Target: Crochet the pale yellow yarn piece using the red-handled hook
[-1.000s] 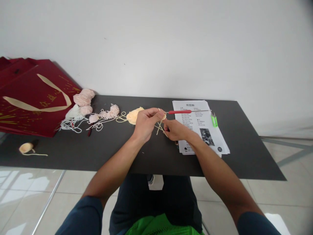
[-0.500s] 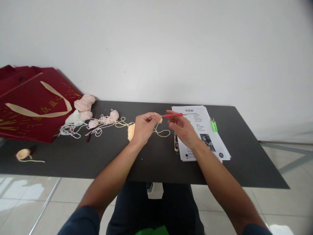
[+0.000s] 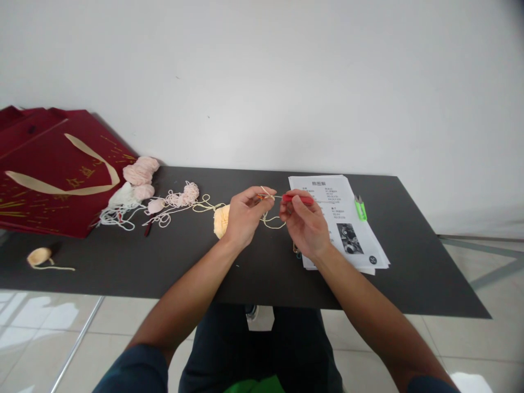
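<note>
My right hand (image 3: pixel 306 221) is closed around the red handle of a crochet hook (image 3: pixel 298 200). The hook's thin metal shaft points left toward my left hand (image 3: pixel 246 214), whose thumb and fingers pinch pale yellow yarn (image 3: pixel 268 190) at the hook's tip. Any stitches there are too small and covered to make out. A strand hangs below the fingers and loops on the table between my hands. Behind my left hand lies a yellow yarn ball (image 3: pixel 221 220), partly hidden.
Printed sheets (image 3: pixel 356 251) lie under and beyond my right hand, with green thread snips (image 3: pixel 360 208) on their right edge. Farther left are tangled pink yarn (image 3: pixel 186 194), white yarn (image 3: pixel 120 204), a dark red bag (image 3: pixel 45 180) and a small cream crocheted piece (image 3: pixel 40 255) on the dark table (image 3: pixel 172 267).
My right hand first let go of the yarn beneath the hook, opened beside the red handle, and now has closed around it. My left hand has kept its pinch.
</note>
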{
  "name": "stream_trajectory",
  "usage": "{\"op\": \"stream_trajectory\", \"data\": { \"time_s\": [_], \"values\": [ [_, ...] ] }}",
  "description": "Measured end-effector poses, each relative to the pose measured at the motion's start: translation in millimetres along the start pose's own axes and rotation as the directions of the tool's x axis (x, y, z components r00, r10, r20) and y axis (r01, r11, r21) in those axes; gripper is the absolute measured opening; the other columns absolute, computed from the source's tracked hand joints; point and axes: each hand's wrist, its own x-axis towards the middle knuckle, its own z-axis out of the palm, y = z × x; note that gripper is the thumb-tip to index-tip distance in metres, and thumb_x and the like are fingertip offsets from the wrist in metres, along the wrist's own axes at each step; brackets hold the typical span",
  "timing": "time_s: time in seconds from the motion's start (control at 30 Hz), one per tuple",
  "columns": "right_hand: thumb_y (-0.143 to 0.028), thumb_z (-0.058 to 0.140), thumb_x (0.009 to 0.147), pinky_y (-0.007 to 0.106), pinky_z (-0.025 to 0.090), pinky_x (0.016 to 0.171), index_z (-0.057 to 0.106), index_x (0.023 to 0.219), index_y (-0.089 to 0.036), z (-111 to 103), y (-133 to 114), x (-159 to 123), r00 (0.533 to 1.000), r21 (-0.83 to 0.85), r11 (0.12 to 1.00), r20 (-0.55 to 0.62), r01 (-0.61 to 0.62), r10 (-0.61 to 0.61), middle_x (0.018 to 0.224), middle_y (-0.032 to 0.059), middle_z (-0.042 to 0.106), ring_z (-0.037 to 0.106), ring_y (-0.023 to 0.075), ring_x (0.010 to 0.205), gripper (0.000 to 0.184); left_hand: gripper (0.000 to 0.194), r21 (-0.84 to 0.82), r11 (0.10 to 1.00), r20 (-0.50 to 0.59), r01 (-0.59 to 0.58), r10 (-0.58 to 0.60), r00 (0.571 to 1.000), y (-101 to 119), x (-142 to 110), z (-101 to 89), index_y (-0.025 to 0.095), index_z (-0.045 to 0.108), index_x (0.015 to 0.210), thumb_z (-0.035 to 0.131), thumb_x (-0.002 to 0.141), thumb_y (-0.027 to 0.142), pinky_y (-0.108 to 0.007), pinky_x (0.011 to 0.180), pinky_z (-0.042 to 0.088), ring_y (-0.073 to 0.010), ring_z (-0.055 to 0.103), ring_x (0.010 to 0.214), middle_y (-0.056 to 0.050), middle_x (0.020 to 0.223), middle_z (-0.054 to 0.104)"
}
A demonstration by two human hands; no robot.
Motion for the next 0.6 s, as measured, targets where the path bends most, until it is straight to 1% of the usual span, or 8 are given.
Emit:
{"op": "stream_trajectory", "data": {
  "time_s": [0.1, 0.2, 0.3, 0.4, 0.53, 0.6],
  "values": [
    [-0.040, 0.079, 0.088, 0.025, 0.056, 0.064, 0.073, 0.100, -0.029, -1.3, 1.0, -0.8, 1.000, -0.021, 1.000, 0.005, -0.003, 0.004, 0.093, -0.0009, 0.071, 0.065, 0.0138, 0.082, 0.018, 0.026, 0.034, 0.999, 0.010, 0.008, -0.008, 1.000, 1.7, -2.6, 1.8, 0.022, 0.081, 0.102, 0.085, 0.076, 0.027, -0.024, 0.071, 0.049, -0.0109, 0.062, 0.074, 0.000, 0.086, 0.072],
    [-0.040, 0.080, 0.088, 0.024, 0.057, 0.065, 0.072, 0.098, -0.029, -1.4, 2.5, -1.2, 1.000, -0.038, 0.999, -0.007, 0.020, -0.020, 0.094, -0.0013, 0.072, 0.067, 0.0127, 0.082, 0.017, 0.028, 0.127, 0.992, -0.014, -0.006, 0.007, 1.000, 3.1, -5.9, 4.3, 0.022, 0.081, 0.107, 0.081, 0.079, 0.025, -0.023, 0.064, 0.046, -0.0097, 0.057, 0.067, 0.001, 0.079, 0.068],
    [-0.037, 0.085, 0.084, 0.022, 0.058, 0.064, 0.072, 0.095, -0.029, -0.2, 4.0, -1.2, 0.999, -0.038, 0.998, -0.029, 0.041, -0.042, 0.092, -0.0027, 0.074, 0.068, 0.0107, 0.078, 0.019, 0.024, 0.225, 0.974, -0.029, -0.034, 0.042, 0.999, 3.0, -8.2, 5.2, 0.022, 0.081, 0.104, 0.078, 0.081, 0.022, -0.023, 0.062, 0.045, -0.0098, 0.057, 0.067, 0.001, 0.080, 0.067],
    [-0.036, 0.089, 0.080, 0.021, 0.061, 0.065, 0.072, 0.093, -0.028, 0.9, 4.9, -0.9, 0.998, -0.031, 0.999, -0.044, 0.044, -0.045, 0.093, -0.0031, 0.076, 0.070, 0.0099, 0.076, 0.023, 0.019, 0.267, 0.960, -0.026, -0.079, 0.089, 0.996, 3.1, -9.0, 4.4, 0.023, 0.082, 0.100, 0.077, 0.082, 0.021, -0.024, 0.064, 0.046, -0.0106, 0.060, 0.071, -0.001, 0.088, 0.070],
    [-0.036, 0.084, 0.086, 0.021, 0.064, 0.073, 0.071, 0.095, -0.028, 0.3, 5.6, -0.4, 0.997, -0.070, 0.996, -0.052, 0.050, -0.053, 0.096, -0.0039, 0.078, 0.073, 0.0087, 0.079, 0.018, 0.010, 0.298, 0.943, -0.008, -0.150, 0.160, 0.987, 4.2, -8.2, 2.8, 0.023, 0.083, 0.092, 0.077, 0.083, 0.022, -0.025, 0.065, 0.045, -0.0113, 0.060, 0.075, -0.002, 0.091, 0.070],
    [-0.036, 0.082, 0.088, 0.022, 0.065, 0.075, 0.070, 0.096, -0.028, -0.1, 6.1, -0.5, 0.997, -0.093, 0.995, -0.055, 0.046, -0.051, 0.097, -0.0040, 0.078, 0.074, 0.0088, 0.079, 0.017, 0.008, 0.283, 0.947, -0.013, -0.153, 0.164, 0.986, 4.2, -7.5, 2.6, 0.024, 0.083, 0.089, 0.078, 0.083, 0.022, -0.026, 0.066, 0.045, -0.0119, 0.061, 0.077, -0.002, 0.092, 0.070]
  ]
}}
